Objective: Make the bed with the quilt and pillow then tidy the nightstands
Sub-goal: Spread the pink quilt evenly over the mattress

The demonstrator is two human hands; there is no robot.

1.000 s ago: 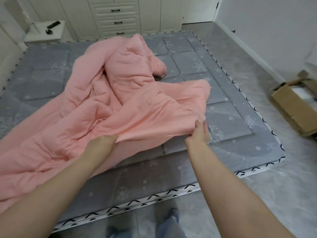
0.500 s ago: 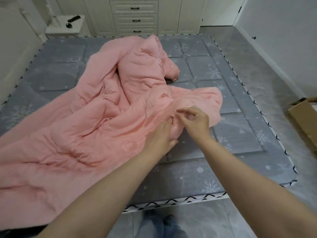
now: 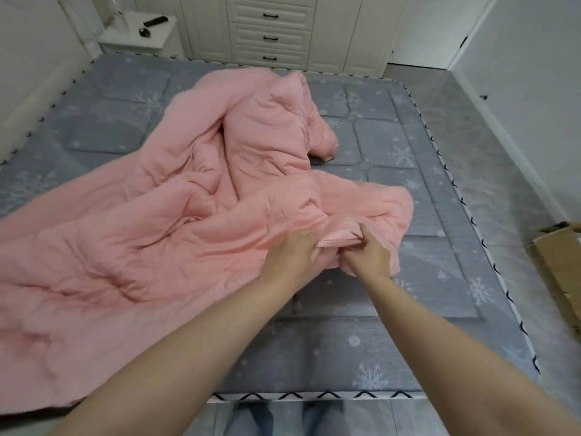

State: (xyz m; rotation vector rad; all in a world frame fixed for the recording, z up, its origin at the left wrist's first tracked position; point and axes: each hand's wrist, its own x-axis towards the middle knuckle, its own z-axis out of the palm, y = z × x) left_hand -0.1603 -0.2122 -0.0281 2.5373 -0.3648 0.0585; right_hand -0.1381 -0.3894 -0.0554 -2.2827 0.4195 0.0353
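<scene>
The bed (image 3: 361, 350), a grey mattress printed with snowflakes, fills most of your view and runs up to the white drawers (image 3: 270, 29) at the far wall. The pink quilt (image 3: 163, 221) lies crumpled across it, spread wide over the left side and heaped into a ridge toward the middle, with one folded corner reaching to the right. You are standing at the near edge with both arms stretched out over the mattress. Your left hand (image 3: 290, 254) has its fingers curled into the quilt's near edge, gripping a fold of it. Your right hand (image 3: 366, 251) sits just beside it, thumb and fingers pinching the same edge, so the fabric bunches between the two. A cardboard box (image 3: 562, 265) rests on the floor at the right. The white nightstand (image 3: 138, 39) stands at the far left corner with a dark remote (image 3: 155, 20) on top.
</scene>
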